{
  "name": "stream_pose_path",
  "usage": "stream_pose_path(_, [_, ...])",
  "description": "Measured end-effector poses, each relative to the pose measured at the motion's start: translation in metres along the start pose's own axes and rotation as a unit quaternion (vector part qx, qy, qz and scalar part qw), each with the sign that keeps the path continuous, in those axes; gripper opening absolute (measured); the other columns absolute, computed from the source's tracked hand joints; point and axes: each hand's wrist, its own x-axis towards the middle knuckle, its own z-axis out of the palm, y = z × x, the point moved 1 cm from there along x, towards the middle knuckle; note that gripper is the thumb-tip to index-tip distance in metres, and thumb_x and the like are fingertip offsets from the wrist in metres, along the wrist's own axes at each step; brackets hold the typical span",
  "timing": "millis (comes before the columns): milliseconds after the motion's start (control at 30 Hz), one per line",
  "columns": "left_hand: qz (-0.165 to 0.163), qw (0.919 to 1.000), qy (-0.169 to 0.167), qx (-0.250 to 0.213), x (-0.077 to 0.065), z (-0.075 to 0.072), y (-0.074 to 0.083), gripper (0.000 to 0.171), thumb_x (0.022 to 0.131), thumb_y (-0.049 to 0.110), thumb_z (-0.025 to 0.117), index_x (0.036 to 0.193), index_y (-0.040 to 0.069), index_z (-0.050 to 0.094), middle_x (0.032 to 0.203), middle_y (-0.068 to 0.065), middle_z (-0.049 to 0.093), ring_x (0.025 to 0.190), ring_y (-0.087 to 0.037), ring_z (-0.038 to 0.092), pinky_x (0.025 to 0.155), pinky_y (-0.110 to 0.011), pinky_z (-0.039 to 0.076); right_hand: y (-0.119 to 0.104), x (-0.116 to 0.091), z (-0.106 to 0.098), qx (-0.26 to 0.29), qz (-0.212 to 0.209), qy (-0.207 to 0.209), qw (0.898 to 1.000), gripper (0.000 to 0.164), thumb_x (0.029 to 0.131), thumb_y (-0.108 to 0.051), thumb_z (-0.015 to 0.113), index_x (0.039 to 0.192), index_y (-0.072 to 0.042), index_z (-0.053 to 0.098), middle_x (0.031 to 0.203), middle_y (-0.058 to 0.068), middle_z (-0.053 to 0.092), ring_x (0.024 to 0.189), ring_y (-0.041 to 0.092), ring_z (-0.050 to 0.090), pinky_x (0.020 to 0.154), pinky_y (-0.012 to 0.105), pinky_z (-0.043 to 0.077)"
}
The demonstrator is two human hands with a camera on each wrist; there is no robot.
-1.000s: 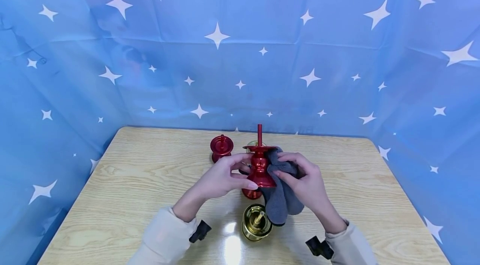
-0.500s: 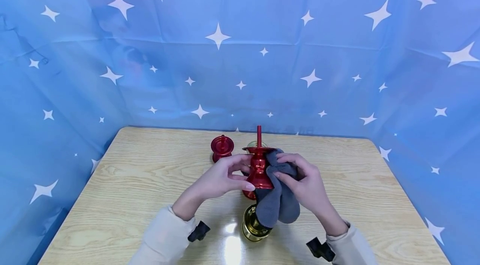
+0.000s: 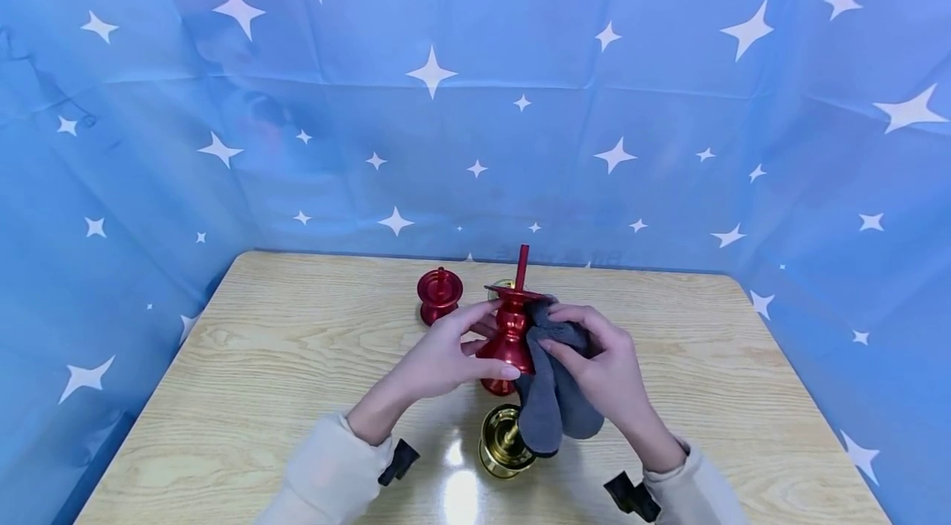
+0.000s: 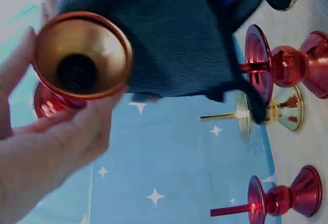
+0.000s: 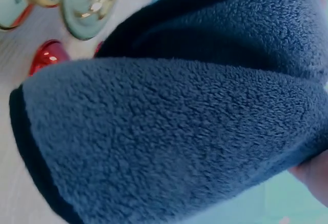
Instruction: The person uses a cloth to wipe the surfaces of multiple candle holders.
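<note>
My left hand [image 3: 446, 356] holds a shiny red candlestick [image 3: 511, 335] above the table, its thin rod pointing up and leaning slightly right. In the left wrist view the candlestick's hollow, gold-toned base [image 4: 77, 32] faces the camera, with fingers around it. A dark grey plush cloth [image 3: 546, 409] is pinched in my right hand [image 3: 612, 360], pressed along the candlestick's right side below its dish. The cloth's lower end hangs in front of part of a gold candlestick [image 3: 496, 459]. In the right wrist view the cloth [image 5: 169, 137] hides most of the scene.
Another red candlestick [image 3: 438, 290] stands at the back left of the wooden table [image 3: 312, 343]. Behind the held one, a second gold candlestick [image 4: 287, 108] and a further red one [image 4: 289, 66] stand partly hidden in the head view. A blue starred curtain [image 3: 475, 120] surrounds the table.
The held candlestick has tipped, its rod going right and its base left. The cloth's hanging end swung left over the gold candlestick, then partly back right. The right hand stays nearly in place.
</note>
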Motion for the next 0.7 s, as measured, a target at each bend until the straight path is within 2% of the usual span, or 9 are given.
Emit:
stream_pose_path(133, [-0.009, 0.9949, 0.033, 0.095, 0.002, 0.002, -0.004, 0.07, 0.077, 0.018, 0.075, 0.132, -0.007, 0.04, 0.111, -0.011, 0.055, 0.099, -0.022, 0.054, 0.083, -0.034, 0.049, -0.008, 0.004, 0.006, -0.05, -0.063, -0.012, 0.997, 0.038, 0.064, 0.012, 0.075, 0.096, -0.005, 0.064, 0.099, 0.01, 0.066, 0.095, 0.019, 0.062, 0.081, 0.016, 0.046])
stream_pose_path(233, [-0.01, 0.9935, 0.031, 0.109, 0.003, 0.003, -0.006, 0.07, 0.077, 0.018, 0.075, 0.131, -0.009, 0.041, 0.109, -0.012, 0.054, 0.099, -0.023, 0.054, 0.081, -0.034, 0.049, -0.01, 0.006, 0.008, -0.074, -0.104, -0.029, 0.991, 0.04, 0.062, 0.012, 0.076, 0.096, -0.005, 0.064, 0.1, 0.01, 0.066, 0.092, 0.027, 0.063, 0.082, 0.016, 0.046])
stream_pose_path(333, [-0.025, 0.9975, 0.019, 0.063, 0.002, 0.0, -0.006, 0.068, 0.078, 0.015, 0.073, 0.132, -0.008, 0.04, 0.109, -0.011, 0.055, 0.099, -0.023, 0.053, 0.083, -0.034, 0.049, -0.008, 0.006, 0.007, -0.069, -0.1, -0.031, 0.992, 0.04, 0.062, 0.014, 0.075, 0.095, -0.005, 0.063, 0.1, 0.011, 0.065, 0.093, 0.027, 0.062, 0.083, 0.017, 0.046])
stream_pose_path(467, [-0.034, 0.999, -0.005, -0.03, 0.0, -0.006, -0.004, 0.065, 0.081, 0.008, 0.069, 0.135, -0.007, 0.036, 0.112, -0.015, 0.055, 0.103, -0.025, 0.053, 0.089, -0.034, 0.046, -0.004, 0.004, 0.001, -0.011, -0.035, -0.027, 0.999, 0.037, 0.067, 0.016, 0.071, 0.097, -0.003, 0.063, 0.103, 0.013, 0.064, 0.101, 0.017, 0.059, 0.083, 0.017, 0.046])
stream_pose_path(533, [-0.026, 0.9973, -0.022, -0.066, -0.002, -0.009, -0.003, 0.064, 0.082, 0.006, 0.067, 0.136, -0.007, 0.034, 0.115, -0.018, 0.053, 0.106, -0.027, 0.052, 0.091, -0.034, 0.044, -0.001, 0.002, -0.001, 0.024, -0.003, -0.024, 0.999, 0.035, 0.069, 0.018, 0.069, 0.097, -0.002, 0.062, 0.104, 0.015, 0.063, 0.103, 0.012, 0.057, 0.082, 0.018, 0.046])
stream_pose_path(700, [-0.013, 0.9924, -0.062, -0.105, -0.004, -0.012, 0.002, 0.065, 0.083, 0.003, 0.065, 0.138, -0.004, 0.031, 0.123, -0.021, 0.049, 0.113, -0.029, 0.049, 0.095, -0.036, 0.041, 0.008, -0.002, -0.003, 0.059, 0.038, -0.026, 0.997, 0.033, 0.069, 0.019, 0.067, 0.096, 0.001, 0.061, 0.101, 0.014, 0.062, 0.095, 0.009, 0.059, 0.076, 0.018, 0.049])
